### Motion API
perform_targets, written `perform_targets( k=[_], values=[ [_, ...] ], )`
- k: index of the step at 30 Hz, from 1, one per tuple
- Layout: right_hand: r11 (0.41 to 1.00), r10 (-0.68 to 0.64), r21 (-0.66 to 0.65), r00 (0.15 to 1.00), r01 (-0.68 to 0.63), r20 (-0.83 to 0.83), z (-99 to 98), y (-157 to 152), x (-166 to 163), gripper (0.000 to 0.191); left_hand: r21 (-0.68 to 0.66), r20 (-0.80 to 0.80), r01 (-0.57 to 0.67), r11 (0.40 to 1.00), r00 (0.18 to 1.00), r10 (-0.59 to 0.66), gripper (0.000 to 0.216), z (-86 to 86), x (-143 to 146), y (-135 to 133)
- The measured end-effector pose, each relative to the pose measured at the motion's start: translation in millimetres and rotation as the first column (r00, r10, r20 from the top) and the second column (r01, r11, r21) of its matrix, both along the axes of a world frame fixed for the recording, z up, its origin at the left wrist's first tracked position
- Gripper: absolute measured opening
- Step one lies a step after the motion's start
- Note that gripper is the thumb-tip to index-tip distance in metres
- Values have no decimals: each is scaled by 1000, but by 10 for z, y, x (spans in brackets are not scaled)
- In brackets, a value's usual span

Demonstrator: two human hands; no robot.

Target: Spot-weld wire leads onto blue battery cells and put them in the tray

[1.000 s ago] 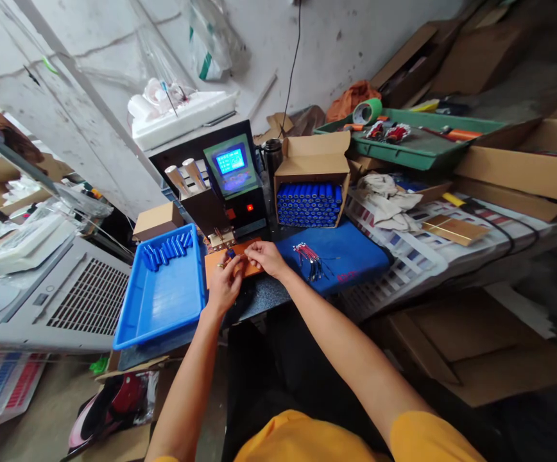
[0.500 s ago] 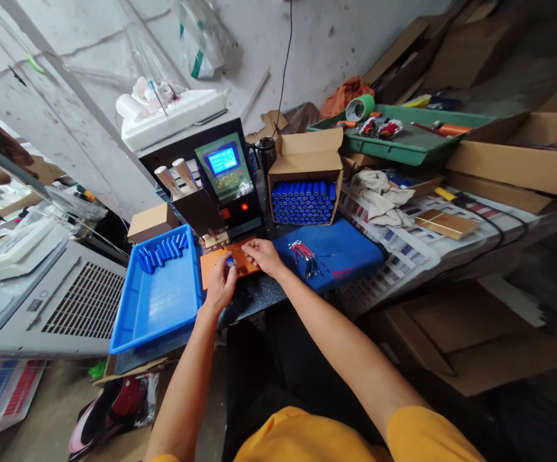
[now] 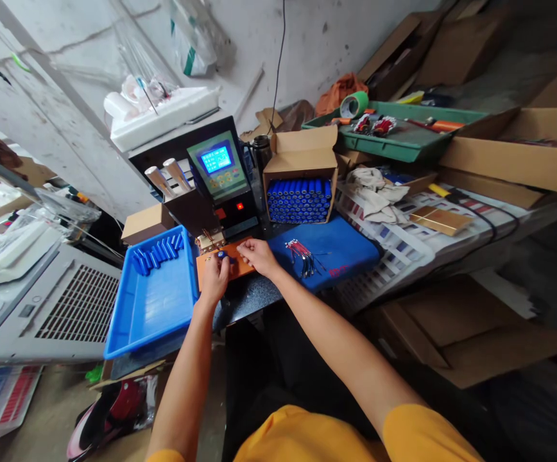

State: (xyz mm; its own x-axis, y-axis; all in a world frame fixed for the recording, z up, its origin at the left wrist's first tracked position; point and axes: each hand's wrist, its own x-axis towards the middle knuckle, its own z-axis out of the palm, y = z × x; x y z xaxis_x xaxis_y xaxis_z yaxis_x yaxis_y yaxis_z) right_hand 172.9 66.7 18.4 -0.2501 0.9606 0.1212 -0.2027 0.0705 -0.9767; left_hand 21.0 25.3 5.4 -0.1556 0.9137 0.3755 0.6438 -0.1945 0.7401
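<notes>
Pinching a small blue cell (image 3: 221, 255) between thumb and fingertips, my left hand (image 3: 214, 279) sits just left of the frame's centre, over the near edge of the orange board (image 3: 237, 267). The cell is at the board's far edge, right below the metal head of the welding machine (image 3: 201, 212), and I cannot tell whether it touches that head. My right hand (image 3: 254, 255) lies just beside the left one, to its right, with the fingers curled down onto the same board. Whether they pinch anything is hidden under the knuckles, so I cannot tell how that grip stands. The two hands are near each other but not clasped.

Behind the board rises the machine, its lit blue screen (image 3: 215, 158) tilted towards me. Just left of the board lies a blue tray (image 3: 148, 308) with a row of loose blue cells (image 3: 156, 255) gathered at its far end. Right of the board spreads a blue mat (image 3: 341, 247), and on it, near my right wrist, is a bundle of red wires (image 3: 300, 251). Behind the mat an open cardboard box (image 3: 302, 151) lies on its side, packed with stacked cells (image 3: 299, 202) whose ends face me. Further to the upper right, a green tray (image 3: 403, 144) holds tools and a roll of green tape (image 3: 358, 102).
</notes>
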Motion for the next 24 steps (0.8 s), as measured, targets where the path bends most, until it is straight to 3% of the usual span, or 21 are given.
perform_targets(
  k=[3,6,14,24],
  values=[
    [1000,-6,-12,1000,6,-1,0,2,-1,30,-83,132,67,994,990,-56,18,-18,0,11],
    [1000,-13,-21,1000,14,12,-11,9,-5,29,-84,203,100,991,976,-81,19,-26,-21,16],
    [997,-69,-29,996,71,47,-17,-5,-35,31,-38,144,66,997,988,-60,18,-32,-38,20],
    [991,-53,-119,998,56,30,151,-7,-220,21,12,34,33,999,999,-34,18,-89,-19,16]
  ],
)
